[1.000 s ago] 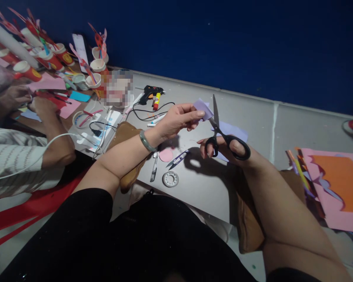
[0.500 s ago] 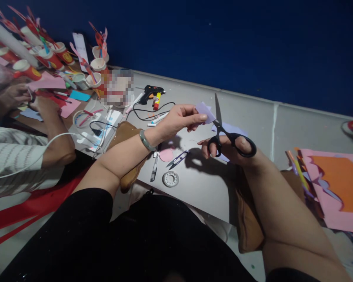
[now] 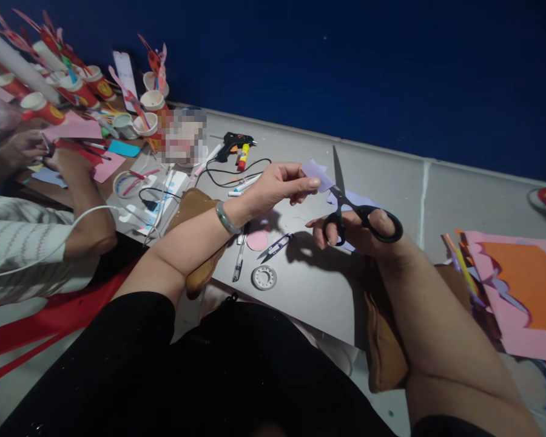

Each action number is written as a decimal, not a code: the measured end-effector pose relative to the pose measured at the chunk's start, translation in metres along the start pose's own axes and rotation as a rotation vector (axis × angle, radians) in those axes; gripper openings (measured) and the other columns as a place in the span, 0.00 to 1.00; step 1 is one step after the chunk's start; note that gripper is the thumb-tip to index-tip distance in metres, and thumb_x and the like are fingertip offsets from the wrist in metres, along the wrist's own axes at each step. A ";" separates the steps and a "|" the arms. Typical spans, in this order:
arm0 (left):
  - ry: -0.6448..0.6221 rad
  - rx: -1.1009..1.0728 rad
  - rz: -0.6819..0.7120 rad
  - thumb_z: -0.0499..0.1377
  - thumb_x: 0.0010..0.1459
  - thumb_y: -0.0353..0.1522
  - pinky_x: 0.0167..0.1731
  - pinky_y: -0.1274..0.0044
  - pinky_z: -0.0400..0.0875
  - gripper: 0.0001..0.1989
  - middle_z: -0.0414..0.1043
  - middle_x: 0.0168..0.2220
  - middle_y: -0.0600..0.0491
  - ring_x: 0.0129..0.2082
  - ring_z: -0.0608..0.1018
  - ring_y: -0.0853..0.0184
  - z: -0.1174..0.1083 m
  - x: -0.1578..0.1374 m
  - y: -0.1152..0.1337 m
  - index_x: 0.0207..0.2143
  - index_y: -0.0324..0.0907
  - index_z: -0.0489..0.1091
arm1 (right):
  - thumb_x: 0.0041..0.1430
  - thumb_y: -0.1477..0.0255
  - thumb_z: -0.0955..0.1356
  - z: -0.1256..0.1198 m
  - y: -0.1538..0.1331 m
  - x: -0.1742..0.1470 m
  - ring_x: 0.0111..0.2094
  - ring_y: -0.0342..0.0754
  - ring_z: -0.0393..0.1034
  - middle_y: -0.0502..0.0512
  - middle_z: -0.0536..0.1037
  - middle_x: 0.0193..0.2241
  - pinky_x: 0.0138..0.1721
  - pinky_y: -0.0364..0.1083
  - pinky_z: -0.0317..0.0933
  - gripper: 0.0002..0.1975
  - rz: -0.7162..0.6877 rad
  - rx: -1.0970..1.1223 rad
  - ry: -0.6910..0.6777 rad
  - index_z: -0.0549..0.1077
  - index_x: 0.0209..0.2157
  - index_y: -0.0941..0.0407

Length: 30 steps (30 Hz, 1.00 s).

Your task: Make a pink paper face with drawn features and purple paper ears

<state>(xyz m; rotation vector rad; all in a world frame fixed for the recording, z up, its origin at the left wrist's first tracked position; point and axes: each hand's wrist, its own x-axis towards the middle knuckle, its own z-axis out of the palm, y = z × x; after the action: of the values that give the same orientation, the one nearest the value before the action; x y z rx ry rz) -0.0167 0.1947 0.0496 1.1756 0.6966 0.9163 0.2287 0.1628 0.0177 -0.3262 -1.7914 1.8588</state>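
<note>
Between the thumb and fingers of my left hand (image 3: 289,182) is a small piece of purple paper (image 3: 317,175). My right hand (image 3: 355,233) grips black-handled scissors (image 3: 341,182), thumb through one loop and a finger through the other. Their blades are parted, pointing up and away from me, with the paper's right edge at them. More purple paper (image 3: 364,199) lies on the table behind the scissors. Below my hands lie a pink paper circle (image 3: 257,240), thread snips (image 3: 276,247), a pen (image 3: 239,261) and a white tape roll (image 3: 264,277).
A black glue gun (image 3: 232,144) and a glue stick (image 3: 243,156) lie further back. At left, a co-worker's hands (image 3: 50,152) hold pink paper near several red cups (image 3: 152,100). Orange and pink sheets (image 3: 528,285) are at right. Brown cushions (image 3: 384,340) sit under my forearms.
The scissor handles have spread slightly wider, the thumb loop moving a little to the right. My left hand and the purple paper have hardly moved.
</note>
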 end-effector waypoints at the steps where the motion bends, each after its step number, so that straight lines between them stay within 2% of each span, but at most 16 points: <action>1: 0.004 0.008 -0.005 0.83 0.55 0.42 0.26 0.80 0.65 0.21 0.75 0.27 0.58 0.23 0.71 0.79 0.000 0.000 0.000 0.28 0.41 0.78 | 0.74 0.33 0.61 0.001 -0.001 0.000 0.38 0.54 0.76 0.57 0.80 0.31 0.64 0.59 0.70 0.39 0.008 0.002 0.002 0.82 0.38 0.53; 5: -0.012 0.023 0.010 0.83 0.52 0.46 0.25 0.80 0.65 0.23 0.75 0.26 0.58 0.23 0.71 0.79 -0.001 0.001 0.000 0.28 0.41 0.78 | 0.72 0.31 0.61 0.003 -0.002 0.002 0.33 0.52 0.74 0.55 0.79 0.28 0.64 0.60 0.71 0.40 0.019 0.001 0.037 0.82 0.35 0.53; 11: -0.041 0.037 0.030 0.83 0.52 0.49 0.25 0.81 0.65 0.25 0.75 0.26 0.58 0.23 0.72 0.79 -0.006 0.005 -0.002 0.29 0.41 0.79 | 0.73 0.33 0.62 0.006 -0.003 0.005 0.25 0.49 0.68 0.47 0.69 0.21 0.62 0.59 0.72 0.38 -0.020 0.021 0.098 0.75 0.28 0.52; 16: -0.050 0.075 0.048 0.81 0.53 0.52 0.26 0.81 0.66 0.27 0.75 0.27 0.59 0.24 0.73 0.79 -0.011 0.009 -0.006 0.31 0.40 0.77 | 0.72 0.32 0.63 0.006 -0.007 0.006 0.23 0.47 0.68 0.48 0.73 0.20 0.60 0.58 0.73 0.39 0.040 0.021 0.109 0.72 0.24 0.51; 24: -0.063 0.105 0.105 0.79 0.57 0.53 0.26 0.79 0.68 0.26 0.76 0.30 0.56 0.26 0.74 0.77 -0.018 0.013 -0.013 0.32 0.41 0.77 | 0.71 0.34 0.68 0.010 -0.012 0.007 0.20 0.44 0.60 0.46 0.68 0.16 0.55 0.55 0.72 0.38 0.101 0.089 0.170 0.70 0.21 0.51; 30: -0.093 0.093 0.112 0.80 0.54 0.55 0.27 0.78 0.69 0.28 0.76 0.29 0.56 0.27 0.74 0.76 -0.023 0.017 -0.018 0.32 0.41 0.78 | 0.67 0.34 0.70 0.011 -0.013 0.004 0.22 0.45 0.64 0.48 0.69 0.17 0.47 0.53 0.69 0.37 0.177 0.025 0.222 0.71 0.20 0.50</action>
<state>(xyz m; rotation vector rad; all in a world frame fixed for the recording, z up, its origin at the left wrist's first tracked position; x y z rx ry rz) -0.0242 0.2179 0.0261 1.3420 0.6081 0.9247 0.2225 0.1557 0.0322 -0.6736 -1.6321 1.8784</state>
